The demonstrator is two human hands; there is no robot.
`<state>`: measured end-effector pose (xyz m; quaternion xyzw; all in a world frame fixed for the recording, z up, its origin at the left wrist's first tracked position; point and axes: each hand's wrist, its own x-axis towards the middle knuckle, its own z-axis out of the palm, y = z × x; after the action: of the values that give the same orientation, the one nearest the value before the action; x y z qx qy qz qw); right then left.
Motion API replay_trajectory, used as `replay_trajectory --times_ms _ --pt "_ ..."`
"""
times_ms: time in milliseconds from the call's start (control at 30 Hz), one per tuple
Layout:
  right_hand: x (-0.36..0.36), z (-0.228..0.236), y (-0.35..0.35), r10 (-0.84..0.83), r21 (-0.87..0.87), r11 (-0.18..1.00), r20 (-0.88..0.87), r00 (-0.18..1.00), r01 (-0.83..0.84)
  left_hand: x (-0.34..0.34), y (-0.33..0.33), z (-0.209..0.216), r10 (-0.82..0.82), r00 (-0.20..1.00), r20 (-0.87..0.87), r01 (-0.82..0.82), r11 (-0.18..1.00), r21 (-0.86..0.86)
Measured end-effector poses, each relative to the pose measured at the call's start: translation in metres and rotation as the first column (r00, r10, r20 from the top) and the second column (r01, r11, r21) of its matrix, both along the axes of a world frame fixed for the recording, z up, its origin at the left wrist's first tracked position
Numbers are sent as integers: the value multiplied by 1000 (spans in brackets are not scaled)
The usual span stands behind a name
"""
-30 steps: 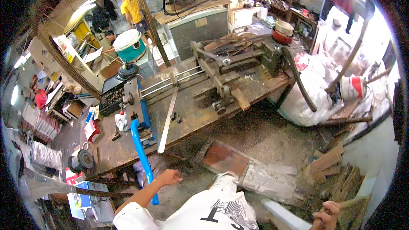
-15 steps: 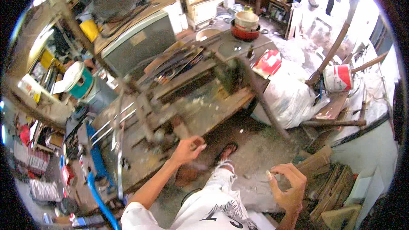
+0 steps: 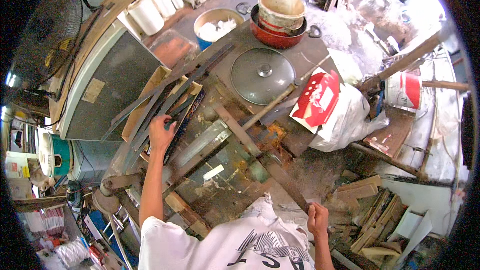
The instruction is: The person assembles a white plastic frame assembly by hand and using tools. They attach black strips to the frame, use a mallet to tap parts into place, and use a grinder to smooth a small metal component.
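Observation:
My right hand [image 3: 318,217] is closed round the lower end of a long flat metal lever [image 3: 285,182], which slants up and left across the workbench machine. My left hand [image 3: 162,132] reaches to a long cardboard box [image 3: 142,102] of dark metal strips [image 3: 172,87]. Its fingers are curled among the strips at a small dark piece I cannot make out. Between the hands lies the machine's long steel bar [image 3: 202,145]. A small white piece [image 3: 213,172] rests below that bar.
Beyond the lever, a glass pot lid [image 3: 262,75] lies beside a red pan [image 3: 277,35] with a pale bucket in it. A hammer-like wooden handle [image 3: 270,107] crosses the bench. To the right are a red-white box [image 3: 317,97], a white plastic bag [image 3: 345,125] and stacked wood scraps [image 3: 375,220].
My body has moved in over the bench. My right hand, empty and apart before, now grips the lever. My left hand has moved forward to the metal strips in the box.

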<state>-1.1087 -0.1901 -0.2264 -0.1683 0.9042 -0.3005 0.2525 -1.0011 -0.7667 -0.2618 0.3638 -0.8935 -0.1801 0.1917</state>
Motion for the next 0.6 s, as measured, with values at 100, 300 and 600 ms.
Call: replay_trajectory --times_ms 100,300,600 --pt "-17 -16 -1 -143 -92 980 305 942 179 -13 8 -14 -72 995 62 71 997 16" --pt "-127 -25 -211 442 -107 869 -272 855 -483 -7 18 23 217 965 -149 -190 966 175" --pt "-185 -103 -305 860 153 451 -339 382 -879 63 4 97 513 714 -476 -536 839 99"
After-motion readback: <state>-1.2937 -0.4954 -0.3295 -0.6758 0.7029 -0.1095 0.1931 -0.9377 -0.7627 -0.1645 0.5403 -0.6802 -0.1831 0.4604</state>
